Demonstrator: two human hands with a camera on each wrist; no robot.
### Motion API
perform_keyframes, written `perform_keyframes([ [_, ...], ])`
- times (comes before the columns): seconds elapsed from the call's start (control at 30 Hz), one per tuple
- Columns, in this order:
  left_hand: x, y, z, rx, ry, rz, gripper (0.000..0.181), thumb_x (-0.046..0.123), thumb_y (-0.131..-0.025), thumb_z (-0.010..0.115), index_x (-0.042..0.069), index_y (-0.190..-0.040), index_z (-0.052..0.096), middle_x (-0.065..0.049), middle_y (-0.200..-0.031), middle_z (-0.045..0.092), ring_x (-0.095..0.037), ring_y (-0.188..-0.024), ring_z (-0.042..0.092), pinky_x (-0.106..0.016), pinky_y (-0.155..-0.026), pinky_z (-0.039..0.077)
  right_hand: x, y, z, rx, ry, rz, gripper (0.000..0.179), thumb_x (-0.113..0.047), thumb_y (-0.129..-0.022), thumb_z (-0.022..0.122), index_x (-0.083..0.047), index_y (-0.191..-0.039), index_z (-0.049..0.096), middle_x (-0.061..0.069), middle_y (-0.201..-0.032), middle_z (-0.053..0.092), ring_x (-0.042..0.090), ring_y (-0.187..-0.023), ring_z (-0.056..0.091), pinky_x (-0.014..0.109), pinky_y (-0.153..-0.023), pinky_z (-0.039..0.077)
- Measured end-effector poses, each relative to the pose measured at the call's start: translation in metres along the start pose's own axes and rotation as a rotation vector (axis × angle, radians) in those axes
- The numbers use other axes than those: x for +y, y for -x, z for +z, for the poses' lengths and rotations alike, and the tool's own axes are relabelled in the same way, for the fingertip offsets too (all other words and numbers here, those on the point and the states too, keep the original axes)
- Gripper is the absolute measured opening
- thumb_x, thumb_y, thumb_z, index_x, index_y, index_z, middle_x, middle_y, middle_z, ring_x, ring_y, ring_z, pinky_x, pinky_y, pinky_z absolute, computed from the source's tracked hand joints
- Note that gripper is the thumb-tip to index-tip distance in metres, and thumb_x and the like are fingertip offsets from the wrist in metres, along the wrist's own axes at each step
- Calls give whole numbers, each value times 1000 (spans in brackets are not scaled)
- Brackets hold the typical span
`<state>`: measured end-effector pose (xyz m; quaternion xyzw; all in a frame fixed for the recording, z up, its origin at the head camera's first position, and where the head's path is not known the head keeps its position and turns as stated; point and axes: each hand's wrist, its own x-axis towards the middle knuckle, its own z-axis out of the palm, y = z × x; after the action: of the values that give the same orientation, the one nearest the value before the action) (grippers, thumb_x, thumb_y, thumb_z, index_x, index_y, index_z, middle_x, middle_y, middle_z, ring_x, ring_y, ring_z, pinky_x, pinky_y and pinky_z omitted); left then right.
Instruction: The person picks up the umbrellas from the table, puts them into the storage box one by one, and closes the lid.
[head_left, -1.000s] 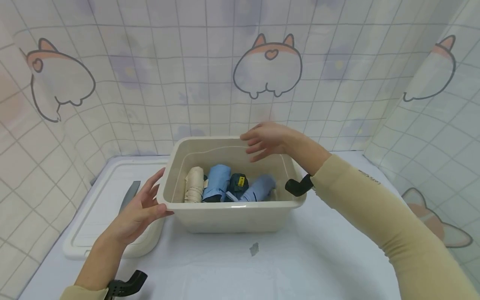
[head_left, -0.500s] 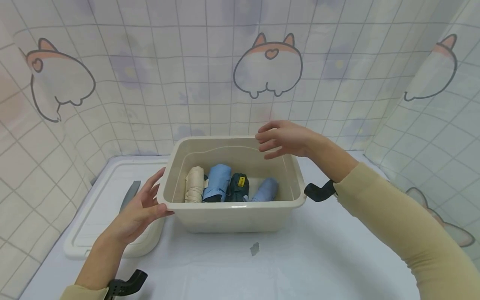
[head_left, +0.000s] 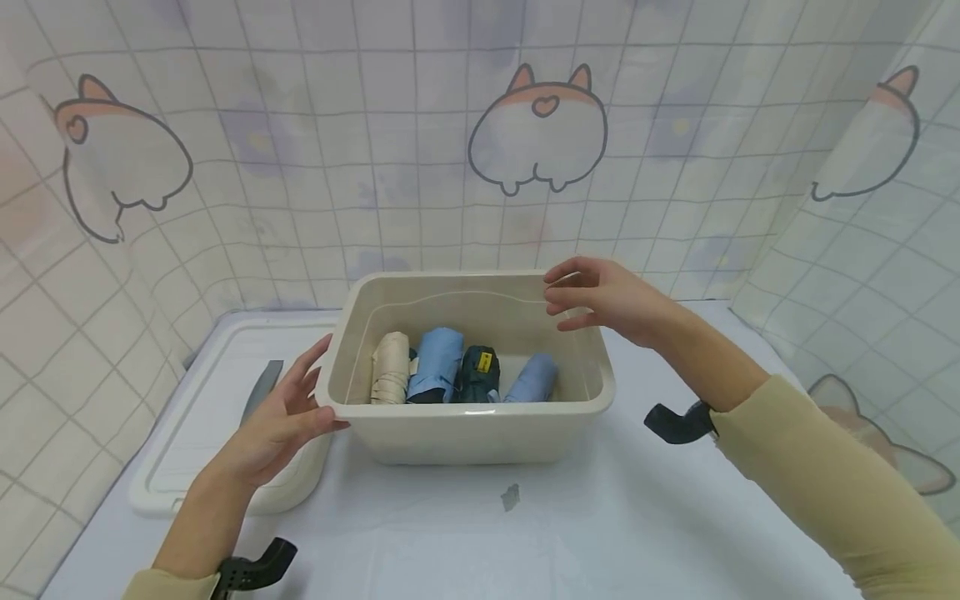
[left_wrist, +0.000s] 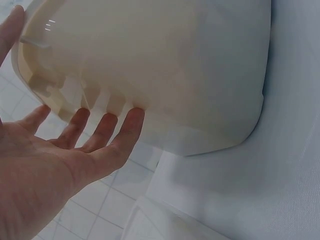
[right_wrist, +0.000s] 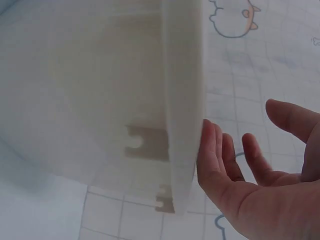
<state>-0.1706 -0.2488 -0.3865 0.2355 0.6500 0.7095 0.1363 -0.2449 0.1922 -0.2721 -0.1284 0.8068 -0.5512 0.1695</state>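
Note:
A cream plastic storage bin (head_left: 465, 437) stands mid-table. My left hand (head_left: 273, 429) holds its front left corner, thumb on the rim and fingertips against the outer wall, as the left wrist view shows. Above the right rim is my right hand (head_left: 611, 300), fingers loosely bent and holding nothing. Inside the bin lie a beige rolled bundle (head_left: 390, 369), a light blue one (head_left: 437, 358), a dark green one (head_left: 478, 373) with a yellow tag, and a smaller blue one (head_left: 532, 379). They look like folded umbrellas; their lower ends are hidden behind the front rim.
Left of the bin a cream lid (head_left: 202, 417) with a grey handle (head_left: 262, 389) lies on the white-covered table (head_left: 570, 533). A tile-patterned curtain (head_left: 420, 167) with cartoon animals closes off the back and both sides.
My right hand has moved right, from over the bin's middle to its right rim. The rightmost blue bundle's loose strap no longer shows. My left hand and the bin stay put.

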Motion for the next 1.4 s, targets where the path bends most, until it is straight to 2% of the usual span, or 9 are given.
perform_keyframes([
  [0.2, -1, 0, -1, 3, 9, 3, 89, 1, -100, 63, 23, -166, 7, -19, -157, 25, -28, -135, 47, -42, -98, 51, 12, 15, -6, 48, -40, -35, 46, -20, -102, 67, 2, -138, 49, 21, -132, 55, 36, -117, 58, 40, -95, 54],
  [0.37, -2, 0, -1, 4, 9, 2, 89, 1, -100, 63, 23, -166, 7, -18, -157, 26, -28, -136, 47, -42, -98, 51, 22, 28, -12, 130, -50, -82, 43, -22, -102, 68, 3, -133, 52, 23, -132, 55, 33, -113, 59, 36, -91, 56],
  [0.6, -2, 0, 0, 6, 8, 0, 90, 2, -100, 64, 24, -166, 7, -19, -157, 26, -29, -136, 46, -41, -98, 51, 44, 46, -19, 193, -32, -119, 51, -25, -100, 70, 0, -139, 48, 19, -139, 51, 28, -121, 55, 30, -91, 55],
  [0.73, -2, 0, 0, 10, 6, -3, 90, 3, -100, 64, 24, -166, 7, -20, -157, 25, -30, -135, 47, -41, -98, 51, 60, 54, -22, 150, 0, -141, 61, -21, -99, 70, -6, -150, 40, 17, -150, 45, 29, -133, 49, 31, -99, 50],
  [0.87, -1, 0, 0, 12, 1, -3, 90, 4, -100, 65, 23, -166, 7, -20, -157, 25, -30, -135, 47, -41, -97, 51, 75, 58, -21, 97, 10, -158, 72, -16, -99, 69, -13, -158, 29, 11, -159, 37, 32, -145, 36, 51, -112, 38],
  [0.93, -1, 0, 0, 14, 1, -2, 91, 4, -99, 66, 23, -166, 7, -21, -157, 24, -30, -135, 47, -41, -97, 51, 82, 60, -18, 74, -25, -167, 79, -13, -98, 69, -17, -161, 22, 10, -162, 32, 34, -148, 31, 62, -113, 31],
  [1.0, -1, 0, 1, 18, -3, -2, 91, 5, -99, 66, 23, -166, 7, -21, -157, 25, -30, -135, 47, -41, -97, 51, 88, 62, -15, 52, -55, -175, 87, -12, -97, 70, -20, -163, 14, 11, -164, 26, 36, -150, 26, 66, -112, 29],
  [1.2, -3, 1, 2, 32, -5, -1, 90, 5, -100, 66, 23, -166, 8, -20, -158, 24, -30, -135, 47, -41, -98, 51, 108, 65, -7, -28, -84, -206, 102, -20, -92, 78, -25, -165, 6, 13, -169, 13, 41, -152, 16, 62, -107, 38],
  [1.4, -4, 3, 3, 50, -15, 0, 88, 7, -101, 65, 23, -166, 9, -19, -159, 25, -29, -135, 48, -40, -98, 51, 116, 64, -1, -78, -121, -246, 107, -26, -90, 82, -23, -165, 6, 14, -169, 11, 43, -152, 17, 48, -106, 44],
])
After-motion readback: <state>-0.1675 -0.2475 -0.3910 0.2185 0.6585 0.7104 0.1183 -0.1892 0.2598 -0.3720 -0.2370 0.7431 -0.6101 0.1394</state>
